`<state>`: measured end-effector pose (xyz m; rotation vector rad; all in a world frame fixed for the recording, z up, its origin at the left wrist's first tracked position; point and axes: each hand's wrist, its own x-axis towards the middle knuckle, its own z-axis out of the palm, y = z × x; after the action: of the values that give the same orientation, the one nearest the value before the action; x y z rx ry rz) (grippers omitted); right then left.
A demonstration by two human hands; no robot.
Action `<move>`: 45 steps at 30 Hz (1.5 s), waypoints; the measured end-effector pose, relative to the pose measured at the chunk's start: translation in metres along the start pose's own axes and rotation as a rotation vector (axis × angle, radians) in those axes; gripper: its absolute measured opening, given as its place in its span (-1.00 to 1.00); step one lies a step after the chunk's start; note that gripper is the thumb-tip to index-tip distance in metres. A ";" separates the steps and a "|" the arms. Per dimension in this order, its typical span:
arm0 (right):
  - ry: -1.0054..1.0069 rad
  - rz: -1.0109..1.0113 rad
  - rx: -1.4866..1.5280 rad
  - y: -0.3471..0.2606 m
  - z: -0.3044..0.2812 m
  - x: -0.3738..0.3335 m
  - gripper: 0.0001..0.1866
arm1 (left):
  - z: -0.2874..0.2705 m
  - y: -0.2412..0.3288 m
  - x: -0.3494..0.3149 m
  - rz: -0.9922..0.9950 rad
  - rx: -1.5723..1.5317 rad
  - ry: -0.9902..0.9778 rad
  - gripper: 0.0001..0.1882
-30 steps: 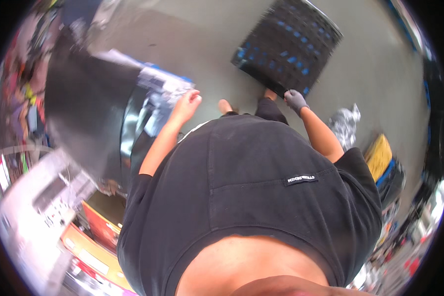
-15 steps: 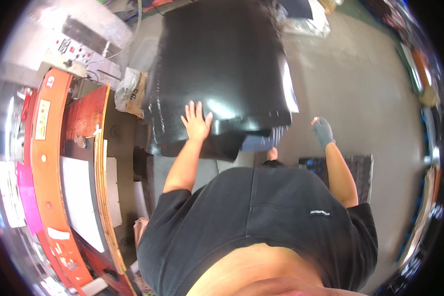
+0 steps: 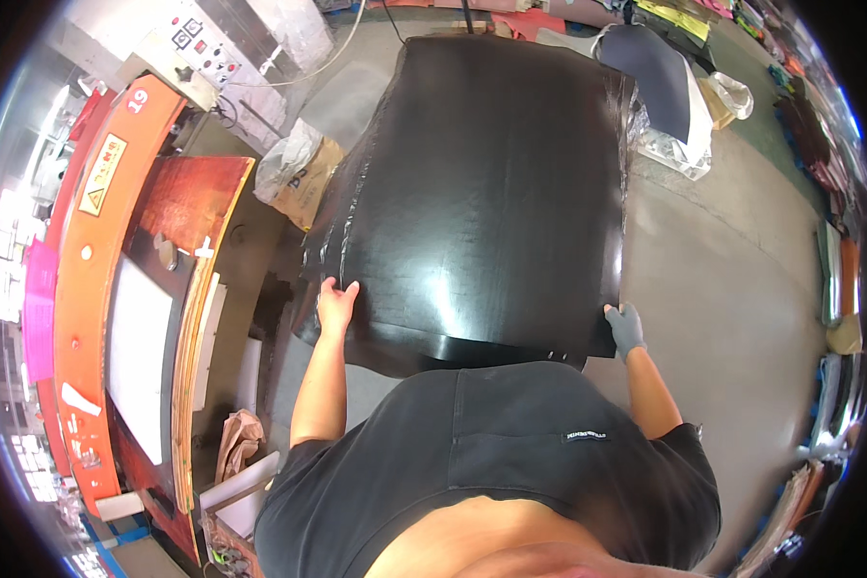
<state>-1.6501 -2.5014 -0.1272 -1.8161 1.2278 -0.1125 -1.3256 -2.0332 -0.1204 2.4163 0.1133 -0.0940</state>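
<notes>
A large, glossy black sheet [image 3: 491,193] lies in front of me on top of a pile of similar sheets, and its near edge bows close to my waist. My bare left hand [image 3: 336,306] is closed on the sheet near its left front corner, thumb on top. At the right front corner, my right hand [image 3: 627,329], in a grey glove with bare fingertips showing, grips the sheet's edge. The undersides of both hands' grips are hidden. Crinkled clear plastic film [image 3: 342,231] runs along the pile's left side.
On the left stands an orange machine frame [image 3: 91,279] with a wooden board [image 3: 197,193] beside it. A control panel [image 3: 207,58] and a paper sack [image 3: 303,178] are farther back. Dark sheets on white wrapping [image 3: 679,154] lie at the far right, and stacked materials line the right side.
My left hand has gone from lying flat on the sheet to gripping its left edge. My right hand has come from free air to the right corner. The view has shifted.
</notes>
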 end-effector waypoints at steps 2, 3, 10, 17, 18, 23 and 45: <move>-0.060 0.049 -0.018 -0.024 -0.014 -0.010 -0.57 | -0.004 -0.002 0.010 -0.060 -0.064 -0.092 -0.45; -0.140 0.128 0.265 -0.035 -0.023 -0.020 -0.63 | -0.005 0.000 0.015 -0.134 -0.180 -0.146 -0.57; -0.049 -0.015 0.643 -0.101 -0.049 -0.066 -0.71 | -0.072 0.078 0.039 -0.328 -0.387 -0.844 -0.25; 0.052 -0.458 1.307 -0.297 -0.195 0.021 -0.92 | -0.162 0.344 0.171 0.401 -1.411 -1.099 -0.71; 0.041 -0.468 1.304 -0.300 -0.204 0.022 -0.91 | -0.172 0.360 0.175 0.424 -1.402 -1.061 -0.74; -0.077 -0.530 1.153 -0.222 -0.174 -0.009 -0.87 | -0.168 0.304 0.143 0.618 -1.002 -1.118 -0.62; 0.033 0.257 0.439 0.013 0.020 -0.075 -0.72 | -0.068 -0.013 0.046 0.203 -0.089 -0.422 -0.69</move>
<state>-1.6859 -2.4318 -0.1192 -1.2755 1.3287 -0.2463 -1.2790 -1.9759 -0.0822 2.2524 -0.3129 -0.4888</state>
